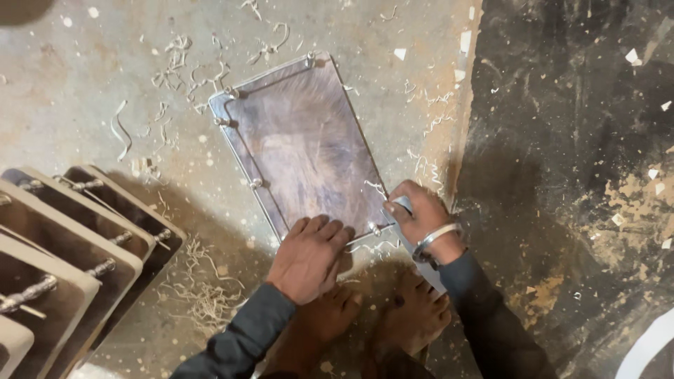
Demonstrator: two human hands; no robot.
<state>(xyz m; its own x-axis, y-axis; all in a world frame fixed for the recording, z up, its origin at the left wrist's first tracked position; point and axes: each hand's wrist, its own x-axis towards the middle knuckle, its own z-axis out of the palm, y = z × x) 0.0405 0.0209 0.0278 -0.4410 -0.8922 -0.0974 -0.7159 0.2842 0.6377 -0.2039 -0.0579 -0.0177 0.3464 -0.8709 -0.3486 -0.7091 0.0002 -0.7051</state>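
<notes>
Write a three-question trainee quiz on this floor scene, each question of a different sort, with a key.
1. True or false: the left hand presses flat on the brown panel.
2. Which corner of the panel does the right hand work at with its metal tool? A far left, B near right, C far right.
3. Fill in: the stacked panels lean at the ______ of the view.

Key: 1 true; 2 B; 3 left.

The panel (305, 140) is brown-purple with a streaky grain and a pale silvery rim. The floor (84, 77) is dusty grey-tan, littered with whitish curled shavings (203, 295); its right side is black, flecked white and ochre. Both sleeves (242, 337) are dark grey.
</notes>
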